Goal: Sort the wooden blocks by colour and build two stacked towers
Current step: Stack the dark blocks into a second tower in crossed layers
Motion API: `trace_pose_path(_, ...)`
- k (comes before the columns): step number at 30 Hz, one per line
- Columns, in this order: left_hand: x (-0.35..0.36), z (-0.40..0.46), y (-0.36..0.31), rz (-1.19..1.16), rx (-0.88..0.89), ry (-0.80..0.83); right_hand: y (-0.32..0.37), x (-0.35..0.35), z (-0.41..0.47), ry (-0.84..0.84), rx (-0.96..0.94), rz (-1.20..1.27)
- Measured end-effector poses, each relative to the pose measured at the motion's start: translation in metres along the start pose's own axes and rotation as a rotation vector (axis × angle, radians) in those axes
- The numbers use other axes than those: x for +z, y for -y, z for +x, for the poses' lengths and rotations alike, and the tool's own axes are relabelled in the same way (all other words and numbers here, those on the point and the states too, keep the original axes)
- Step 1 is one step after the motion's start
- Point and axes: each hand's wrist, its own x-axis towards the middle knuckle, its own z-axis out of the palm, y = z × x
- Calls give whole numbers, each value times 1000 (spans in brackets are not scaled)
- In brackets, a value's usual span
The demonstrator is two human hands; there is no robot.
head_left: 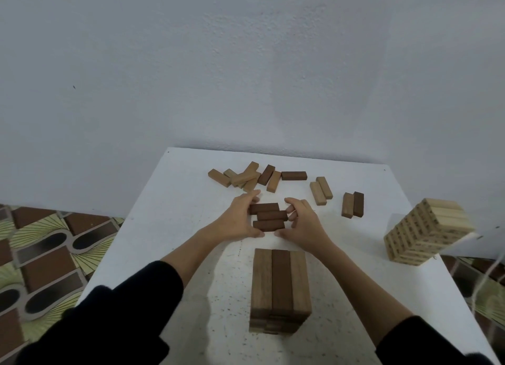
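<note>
While both forearms are extended forward over the white table point(175, 201), three dark blocks point(269, 217) are bracketed between the two hands. The left hand point(240, 220) is held with its palm turned inward; its fingers point(252, 196) are curved over the far left end of the row, and its thumb is laid along the table at the near left corner. The right hand point(304, 222) mirrors this pose: its fingers are curled, slightly spread, against the right ends of the blocks, and its thumb is pointed inward below the nearest block. The three blocks are laid flat, side by side and slightly staggered, directly between the fingertips of both hands. Whether the blocks are squeezed or merely touched cannot be told. Dark sleeves point(131, 310) are seen pushed back from the wrists.

Nearer than the thumbs, between the two forearms, a dark tower point(280, 288) is shown, topped by three blocks laid lengthwise. Beyond the left fingertips, a loose heap of light and dark blocks point(246, 177) is scattered, with a single dark block point(293, 175) just right of it. Beyond and to the right of the right fingers, a pair of light blocks point(321, 191) is found, and further right a light and dark pair point(352, 205). Well to the right of the right hand, a pale tower point(429, 232) is set at the table edge.
</note>
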Motion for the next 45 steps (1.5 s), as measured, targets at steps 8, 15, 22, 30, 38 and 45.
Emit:
trace_pose_path(8,1,-8,3,-145,-16,-52,-4,12,-2,-99,-21,62)
trace_pose_path(15,3,-9,2,-202,-31,-39,-10,16,-2,-129,-43,65)
trace_pose_path(22,1,-12,1,-223,-30,-20,-12,18,-3,-140,-55,66)
trace_pose_path(30,5,-12,0,-225,-36,-49,-16,19,-3,-143,-59,105)
trace_pose_path(38,6,-10,1,-184,-32,-56,-17,19,-2,-139,-47,124)
trace_pose_path(45,7,-11,2,-216,-31,-66,-18,18,-2,-129,-43,135)
